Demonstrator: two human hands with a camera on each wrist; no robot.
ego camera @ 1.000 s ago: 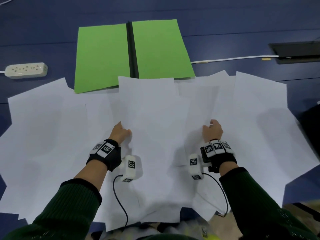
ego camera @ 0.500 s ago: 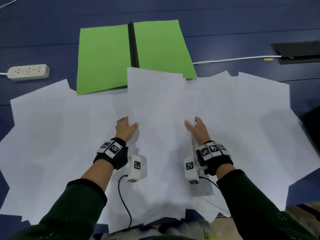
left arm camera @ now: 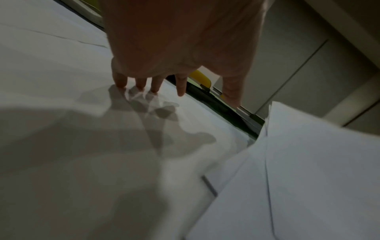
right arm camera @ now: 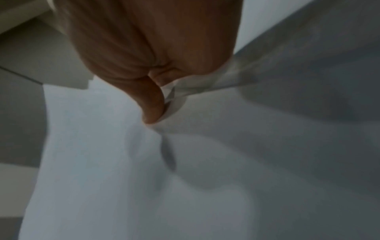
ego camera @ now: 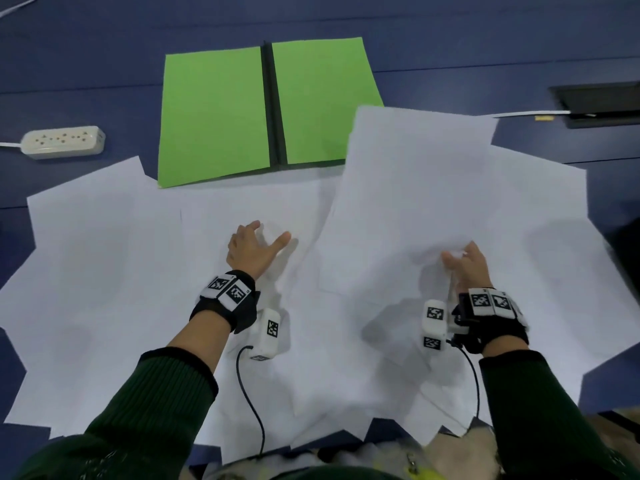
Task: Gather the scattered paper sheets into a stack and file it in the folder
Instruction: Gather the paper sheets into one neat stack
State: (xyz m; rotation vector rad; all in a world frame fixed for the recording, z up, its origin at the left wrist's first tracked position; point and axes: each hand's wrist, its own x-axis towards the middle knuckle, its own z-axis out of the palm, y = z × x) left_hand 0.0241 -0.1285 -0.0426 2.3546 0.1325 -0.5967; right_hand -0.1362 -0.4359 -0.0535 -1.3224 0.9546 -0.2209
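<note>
Occlusions / blur

Right wrist view is smeared; I can't count sheets (right arm camera: pixel 197 91) pinched. Held paper covers folder (ego camera: pixel 322 98) near-right corner; power strip (ego camera: pixel 62 142) cord runs off-frame.

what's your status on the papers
Right hand pinches one sheet. Left hand open on scattered sheets. Folder open, sheet overlapping its corner.

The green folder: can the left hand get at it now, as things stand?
Probably yes. The left hand rests open on the spread sheets, holding nothing, and the green folder lies open just beyond it with nothing between. The right hand pinches a sheet covering only the folder's right corner.
</note>
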